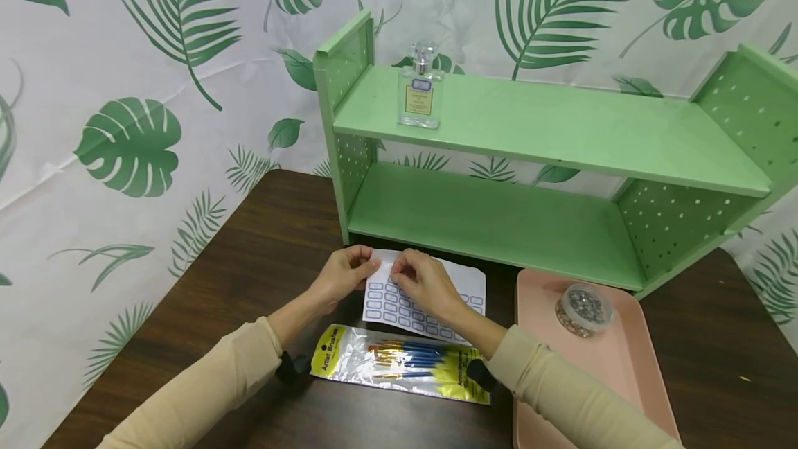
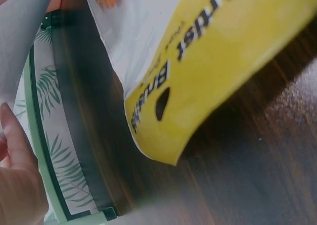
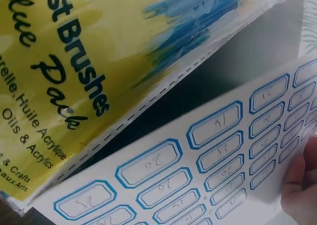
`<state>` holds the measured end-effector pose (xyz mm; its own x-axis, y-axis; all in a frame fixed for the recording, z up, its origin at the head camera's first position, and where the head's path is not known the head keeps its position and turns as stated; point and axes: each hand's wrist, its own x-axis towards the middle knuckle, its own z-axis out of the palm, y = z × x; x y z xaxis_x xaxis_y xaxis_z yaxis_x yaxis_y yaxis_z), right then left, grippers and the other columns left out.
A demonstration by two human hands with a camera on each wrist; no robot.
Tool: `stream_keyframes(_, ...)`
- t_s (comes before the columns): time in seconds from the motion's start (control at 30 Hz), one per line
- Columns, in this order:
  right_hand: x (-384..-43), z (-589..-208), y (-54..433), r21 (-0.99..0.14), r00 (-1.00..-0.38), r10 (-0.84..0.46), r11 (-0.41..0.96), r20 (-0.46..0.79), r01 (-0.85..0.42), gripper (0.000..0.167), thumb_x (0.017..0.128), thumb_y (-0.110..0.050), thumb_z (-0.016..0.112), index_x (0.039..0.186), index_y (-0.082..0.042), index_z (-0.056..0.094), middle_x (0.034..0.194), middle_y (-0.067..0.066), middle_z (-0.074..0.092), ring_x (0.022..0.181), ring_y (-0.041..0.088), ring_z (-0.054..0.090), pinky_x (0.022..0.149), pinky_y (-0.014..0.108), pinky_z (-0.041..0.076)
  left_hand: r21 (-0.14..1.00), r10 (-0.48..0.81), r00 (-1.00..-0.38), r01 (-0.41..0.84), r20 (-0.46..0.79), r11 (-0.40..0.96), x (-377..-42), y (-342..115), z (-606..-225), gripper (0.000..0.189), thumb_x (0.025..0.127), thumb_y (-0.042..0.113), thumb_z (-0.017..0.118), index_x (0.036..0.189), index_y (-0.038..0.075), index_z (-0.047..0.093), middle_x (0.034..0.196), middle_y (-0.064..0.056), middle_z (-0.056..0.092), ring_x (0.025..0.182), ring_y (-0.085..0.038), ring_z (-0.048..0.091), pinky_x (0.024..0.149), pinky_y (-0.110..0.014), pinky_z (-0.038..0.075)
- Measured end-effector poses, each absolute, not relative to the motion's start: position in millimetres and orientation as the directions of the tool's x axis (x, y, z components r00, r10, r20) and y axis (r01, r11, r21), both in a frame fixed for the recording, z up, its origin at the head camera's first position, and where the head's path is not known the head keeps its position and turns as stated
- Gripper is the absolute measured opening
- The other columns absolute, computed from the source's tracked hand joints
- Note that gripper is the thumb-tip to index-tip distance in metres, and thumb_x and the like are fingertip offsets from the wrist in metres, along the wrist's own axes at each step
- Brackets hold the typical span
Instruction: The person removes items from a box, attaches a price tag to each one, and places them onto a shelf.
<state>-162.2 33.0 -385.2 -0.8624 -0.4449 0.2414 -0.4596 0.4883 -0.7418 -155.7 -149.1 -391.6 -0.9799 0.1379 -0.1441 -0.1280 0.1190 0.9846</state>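
Note:
A white sheet of blue-framed label stickers [image 1: 405,316] is held over the dark table, with handwritten numbers inside the frames in the right wrist view. My left hand [image 1: 343,274] pinches its upper left edge between thumb and fingers. Over the upper rows, my right hand [image 1: 431,289] pinches thumb and forefinger together at a sticker; its fingers cover the sticker itself. Just below the sheet lies a clear and yellow pack of artist brushes [image 1: 405,364], blue-handled brushes showing inside.
Behind the sheet stands a green two-tier shelf [image 1: 499,210]. A glass perfume bottle [image 1: 419,99] with a blue-framed label sits on its upper board. To the right, a pink tray [image 1: 614,366] carries a round clear container [image 1: 586,307] of small silvery pieces.

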Motion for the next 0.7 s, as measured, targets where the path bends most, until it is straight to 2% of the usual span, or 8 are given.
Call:
stream_keyframes(0.27,-162.1,-386.7,34.0,-0.764,-0.872,-0.418,0.467,0.253,-0.445,0.007,0.085,0.000,0.065,0.087,-0.004,0.060,0.081,0.004,0.061,0.071,0.012,0.051,0.063,0.022,0.045,0.984,0.127,-0.981,-0.132,-0.147,0.123,-157.0,-150.6,-394.0,0.021,0.095,0.005,0.053,0.111,-0.009,0.054,0.089,-0.006,0.056,0.074,-0.009,0.058,0.068,-0.023,0.054)
stream_keyframes(0.7,-164.7,-381.4,38.7,-0.901,-0.938,-0.333,0.369,0.100,-0.227,0.004,0.089,-0.006,0.064,0.090,-0.003,0.061,0.082,0.006,0.061,0.069,0.015,0.049,0.061,0.024,0.042,0.983,0.133,-0.981,-0.120,-0.139,0.140,-156.5,-153.3,-394.7,0.021,0.095,0.006,0.053,0.110,-0.009,0.054,0.088,-0.006,0.057,0.073,-0.009,0.058,0.066,-0.023,0.053)
